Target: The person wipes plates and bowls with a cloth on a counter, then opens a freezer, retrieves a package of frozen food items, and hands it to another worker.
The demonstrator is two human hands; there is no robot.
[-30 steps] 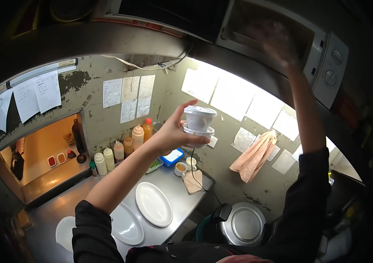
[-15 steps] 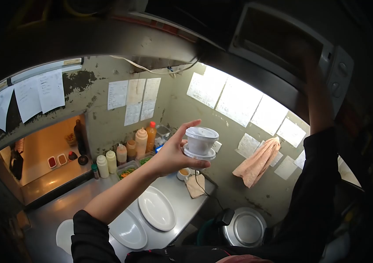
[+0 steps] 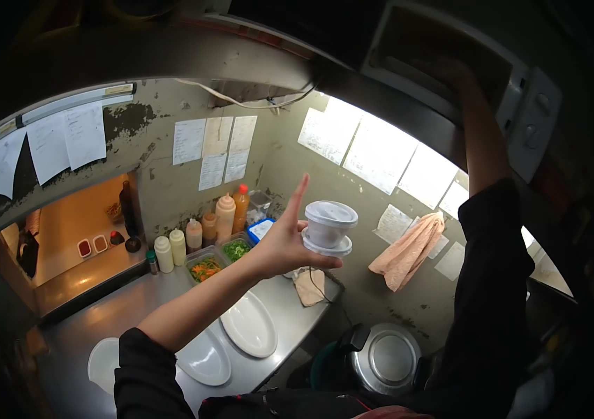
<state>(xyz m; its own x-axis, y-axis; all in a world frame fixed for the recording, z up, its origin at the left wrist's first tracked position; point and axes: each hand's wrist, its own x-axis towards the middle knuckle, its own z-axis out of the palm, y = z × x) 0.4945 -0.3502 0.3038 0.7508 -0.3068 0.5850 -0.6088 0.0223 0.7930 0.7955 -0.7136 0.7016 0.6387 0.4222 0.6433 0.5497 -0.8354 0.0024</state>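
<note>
My left hand (image 3: 283,244) holds up two small lidded plastic cups (image 3: 330,227), one stacked on the other. The thumb is under the lower cup's edge, the index finger points upward, and the other fingers are behind the stack. My right hand (image 3: 456,73) is raised high at the microwave (image 3: 534,126) and looks to be inside its dark opening or against its front; I cannot tell which. Shadow hides its fingers and anything they may hold.
White oval plates (image 3: 249,328) lie on the steel counter (image 3: 140,307). Sauce bottles (image 3: 225,216) and tubs of cut vegetables (image 3: 205,269) line the wall. A cloth (image 3: 409,251) hangs on the right wall, above a round metal lid (image 3: 386,357). Left is a serving hatch (image 3: 87,283).
My right hand has moved left and slightly down at the microwave. My left hand and the stacked cups have shifted slightly right, and its index finger has lifted away from the upper cup.
</note>
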